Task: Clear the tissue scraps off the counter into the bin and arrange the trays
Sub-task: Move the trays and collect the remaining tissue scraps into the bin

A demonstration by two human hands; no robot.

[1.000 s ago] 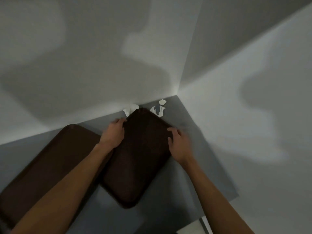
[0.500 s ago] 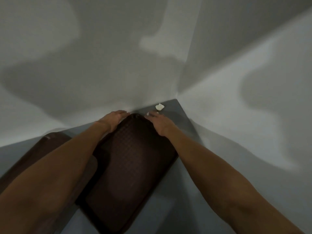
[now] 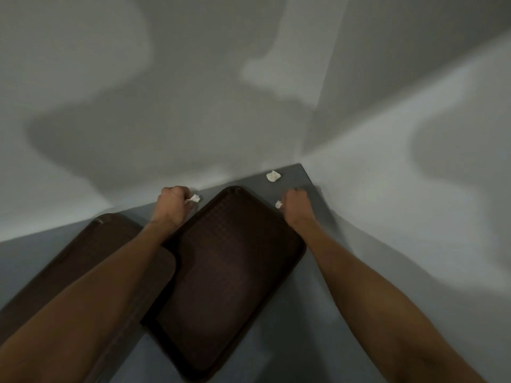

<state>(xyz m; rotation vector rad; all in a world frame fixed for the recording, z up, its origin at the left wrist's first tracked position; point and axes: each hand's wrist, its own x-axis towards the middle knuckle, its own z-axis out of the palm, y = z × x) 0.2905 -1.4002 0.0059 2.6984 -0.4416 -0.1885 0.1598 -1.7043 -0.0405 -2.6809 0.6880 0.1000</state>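
White loose tissue scrap (image 3: 273, 176) lay on the grey counter (image 3: 304, 341) by the wall corner, just beyond the right hand (image 3: 296, 207); left hand (image 3: 172, 205) farther, across the brown tray (image 3: 235, 272); both clenched, pinching left tissue bit (image 3: 195, 199) and right tissue bit (image 3: 278, 204); bin unseen.

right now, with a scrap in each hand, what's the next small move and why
Probably stretch the right hand forward for the loose scrap by the corner: it is the only piece lying on the counter, just beyond that hand. The left hand pinches a scrap; no bin shows.
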